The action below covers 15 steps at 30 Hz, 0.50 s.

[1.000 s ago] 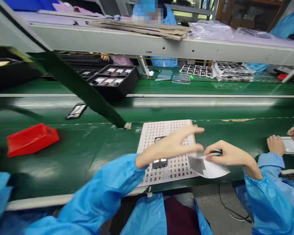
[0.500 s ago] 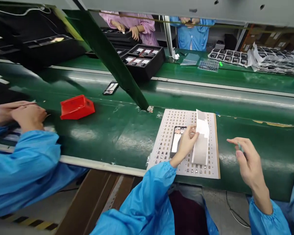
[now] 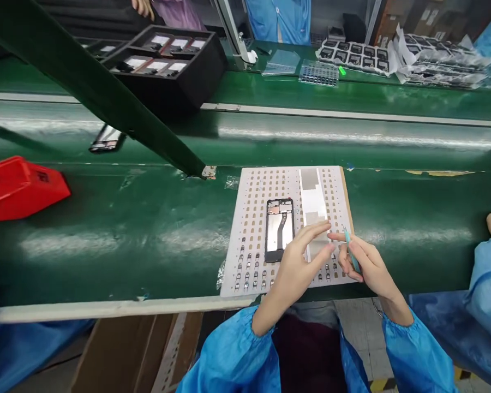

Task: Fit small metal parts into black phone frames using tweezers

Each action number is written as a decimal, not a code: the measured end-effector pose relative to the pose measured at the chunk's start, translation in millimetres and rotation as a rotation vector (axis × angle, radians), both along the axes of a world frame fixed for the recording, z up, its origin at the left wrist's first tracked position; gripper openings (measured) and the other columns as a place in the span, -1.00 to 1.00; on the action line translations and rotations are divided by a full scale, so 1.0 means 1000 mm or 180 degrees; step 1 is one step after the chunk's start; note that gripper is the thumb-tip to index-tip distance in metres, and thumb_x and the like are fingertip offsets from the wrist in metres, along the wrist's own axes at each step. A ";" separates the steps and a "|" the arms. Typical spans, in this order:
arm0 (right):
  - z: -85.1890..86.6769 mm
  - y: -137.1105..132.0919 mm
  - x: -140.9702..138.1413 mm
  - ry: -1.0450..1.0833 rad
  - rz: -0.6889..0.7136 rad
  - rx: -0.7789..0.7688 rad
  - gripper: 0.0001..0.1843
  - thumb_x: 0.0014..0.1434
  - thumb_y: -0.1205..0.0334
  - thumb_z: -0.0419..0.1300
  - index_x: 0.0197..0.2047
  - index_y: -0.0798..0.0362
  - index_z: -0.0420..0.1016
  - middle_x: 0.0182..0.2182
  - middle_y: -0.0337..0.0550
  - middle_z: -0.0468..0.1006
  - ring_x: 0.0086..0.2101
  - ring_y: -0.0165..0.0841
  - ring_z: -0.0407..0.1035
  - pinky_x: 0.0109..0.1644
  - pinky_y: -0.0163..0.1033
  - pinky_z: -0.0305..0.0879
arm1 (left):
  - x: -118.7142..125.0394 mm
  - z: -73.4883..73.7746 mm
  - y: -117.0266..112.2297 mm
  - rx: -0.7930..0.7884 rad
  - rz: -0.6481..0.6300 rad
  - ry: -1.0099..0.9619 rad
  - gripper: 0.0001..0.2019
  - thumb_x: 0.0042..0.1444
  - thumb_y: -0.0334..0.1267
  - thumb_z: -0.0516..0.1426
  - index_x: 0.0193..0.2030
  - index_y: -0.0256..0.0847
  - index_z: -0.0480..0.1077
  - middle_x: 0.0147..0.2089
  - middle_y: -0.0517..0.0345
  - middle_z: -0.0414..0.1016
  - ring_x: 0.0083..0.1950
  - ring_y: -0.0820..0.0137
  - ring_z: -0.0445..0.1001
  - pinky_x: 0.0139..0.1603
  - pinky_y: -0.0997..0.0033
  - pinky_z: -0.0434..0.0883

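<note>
White strip (image 3: 314, 201) lies partly beneath the left hand (image 3: 298, 262).

The left hand (image 3: 298, 259) is brightly lit; pale glare smears the green tabletop (image 3: 147, 213) on both sides and streaks beyond. Far to the hand's left, the red bin (image 3: 22, 188) looks stretched; distant boxes (image 3: 427, 22) are dim.

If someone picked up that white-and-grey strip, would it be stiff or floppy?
The strip is probably light and floppy, since it shows hardly any thickness. Being long and narrow, it might sag if lifted by one end. Lying flat on the board, it seems unlikely to roll or tip.
</note>
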State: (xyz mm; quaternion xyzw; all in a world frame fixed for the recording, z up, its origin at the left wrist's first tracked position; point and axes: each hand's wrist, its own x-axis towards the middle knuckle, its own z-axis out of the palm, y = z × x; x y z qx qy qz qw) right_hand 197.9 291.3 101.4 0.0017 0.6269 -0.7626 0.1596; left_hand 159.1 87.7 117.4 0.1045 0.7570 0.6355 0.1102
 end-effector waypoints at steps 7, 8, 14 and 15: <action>0.003 -0.014 0.001 -0.0296 0.0559 -0.0736 -0.38 0.59 -0.16 0.12 -0.40 0.10 0.49 -0.57 -0.28 0.43 -0.75 -0.61 -0.08 -0.67 -0.36 -0.12 | -0.002 0.000 0.011 0.0961 -0.0041 -0.0909 -0.83 0.19 -0.08 0.36 -0.21 -0.10 0.61 -0.01 0.03 0.72 0.08 0.15 0.68 0.20 0.12 0.63; 0.003 -0.015 0.001 -0.0304 0.0568 -0.0739 -0.38 0.59 -0.16 0.12 -0.41 0.10 0.49 -0.58 -0.28 0.42 -0.75 -0.61 -0.10 -0.67 -0.36 -0.12 | -0.002 0.000 0.011 0.0988 -0.0014 -0.0922 -0.83 0.17 -0.08 0.38 -0.23 -0.10 0.60 -0.03 0.04 0.72 0.05 0.16 0.69 0.17 0.13 0.64; 0.005 -0.018 0.005 -0.0183 0.0590 -0.0578 -0.38 0.61 -0.11 0.10 -0.42 0.10 0.52 -0.61 -0.30 0.41 -0.75 -0.59 -0.02 -0.59 -0.36 0.08 | 0.004 0.008 0.004 0.1062 0.0067 -0.0785 -0.91 0.19 -0.17 0.37 -0.27 -0.10 0.64 -0.09 0.06 0.70 0.01 0.21 0.67 0.13 0.21 0.62; 0.006 -0.019 0.006 -0.0151 0.0612 -0.0535 -0.38 0.62 -0.11 0.10 -0.42 0.09 0.53 -0.62 -0.31 0.40 -0.74 -0.58 0.00 -0.57 -0.35 0.12 | 0.005 0.009 0.003 0.1093 0.0064 -0.0773 -0.92 0.20 -0.18 0.37 -0.26 -0.10 0.65 -0.09 0.06 0.70 0.00 0.23 0.67 0.11 0.23 0.62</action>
